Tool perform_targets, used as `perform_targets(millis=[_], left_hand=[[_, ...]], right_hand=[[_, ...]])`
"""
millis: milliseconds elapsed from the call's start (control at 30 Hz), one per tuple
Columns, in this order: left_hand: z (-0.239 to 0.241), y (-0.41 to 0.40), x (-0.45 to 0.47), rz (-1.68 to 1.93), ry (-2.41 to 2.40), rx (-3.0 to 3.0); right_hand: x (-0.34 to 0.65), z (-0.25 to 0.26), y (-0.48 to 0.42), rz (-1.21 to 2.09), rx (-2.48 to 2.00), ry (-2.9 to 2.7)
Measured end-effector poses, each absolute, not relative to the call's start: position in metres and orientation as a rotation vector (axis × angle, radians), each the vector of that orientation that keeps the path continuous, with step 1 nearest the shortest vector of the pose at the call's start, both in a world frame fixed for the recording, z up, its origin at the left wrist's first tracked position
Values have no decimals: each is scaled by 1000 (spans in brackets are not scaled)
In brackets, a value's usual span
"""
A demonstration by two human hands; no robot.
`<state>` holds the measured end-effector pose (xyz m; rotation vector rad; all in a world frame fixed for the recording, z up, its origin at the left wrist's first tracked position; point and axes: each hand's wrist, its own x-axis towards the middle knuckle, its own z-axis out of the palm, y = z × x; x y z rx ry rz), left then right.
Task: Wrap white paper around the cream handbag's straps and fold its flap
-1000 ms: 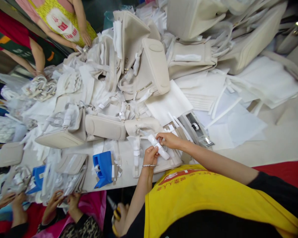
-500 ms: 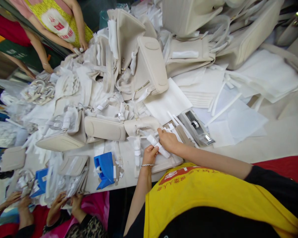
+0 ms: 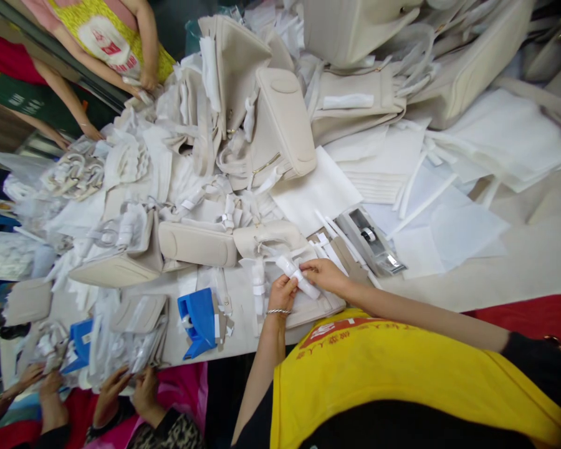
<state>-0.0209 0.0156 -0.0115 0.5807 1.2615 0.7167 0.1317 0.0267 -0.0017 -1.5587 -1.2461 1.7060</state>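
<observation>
A beige handbag (image 3: 325, 305) lies flat at the table's near edge, right in front of me. One of its handles is bundled in white wrapping, and this wrapped bag handle (image 3: 288, 267) slants across the bag. My left hand (image 3: 283, 294) grips it from the left, thumb on top. From the right, my right hand (image 3: 325, 274) pinches at the wrapping with thumb and forefinger; whether a small strip lies between them is too small to tell. Another white-wrapped bundle (image 3: 258, 287) lies left of my left hand.
Right of the bag are a grey metal tape dispenser (image 3: 369, 240) and white sheets (image 3: 393, 162). A blue tape dispenser (image 3: 199, 321) stands to the left. Beige handbags (image 3: 285, 118) and wrapping heap up behind. Co-workers' hands (image 3: 147, 386) work at the lower left, others at the upper left.
My right hand has come down and slightly right, from above the wrapped bag handle to its right side. My left hand keeps its grip in place.
</observation>
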Motion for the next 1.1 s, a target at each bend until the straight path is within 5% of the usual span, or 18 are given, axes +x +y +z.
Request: perform_targets(millis=[567,967,1100], left_hand=[[0,14,-17,749,1334,588],[40,6,-81,764,2027,1486],[28,6,-137,430,2186,1317]], right_hand=[[117,-4,36,2116,-1306,-681],[122,-20,24,1447,-1572,-1470],[151,-25,8,1174,-1813,-1562]])
